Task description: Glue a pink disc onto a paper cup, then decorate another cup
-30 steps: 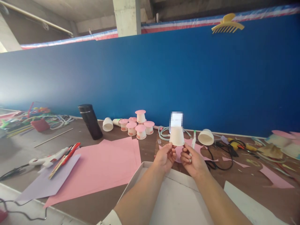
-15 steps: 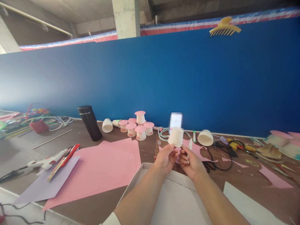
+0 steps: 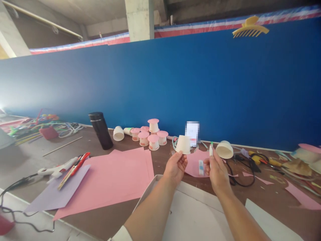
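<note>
My left hand [image 3: 175, 167] pinches the rim of a white paper cup [image 3: 183, 144], which is upside down with its wide end toward me. A slim white pen [image 3: 211, 154] stands upright in my right hand [image 3: 217, 172], apart from the cup. Green shows at the pen's top; whether it belongs to the pen or to something behind, I cannot tell. Between my hands, a small clear-and-blue item [image 3: 201, 167] rests on a pink paper piece [image 3: 192, 164]. Beyond the cup, a blurred bright screen [image 3: 192, 132] leans near the blue panel.
Several cups with pink paper discs [image 3: 153, 138] cluster left of centre, beside a black flask [image 3: 100, 130]. Pink sheets [image 3: 120, 174], a utility knife [image 3: 74, 170] and a glue gun [image 3: 57, 170] lie left. Another white cup [image 3: 224, 149] and cables [image 3: 240, 180] are right. A box lid [image 3: 190, 211] sits before me.
My hands have moved apart: the left, with the cup, slightly left, the right, with the pen, to the right and up. The clear-and-blue item now shows between them. The view has shifted slightly.
</note>
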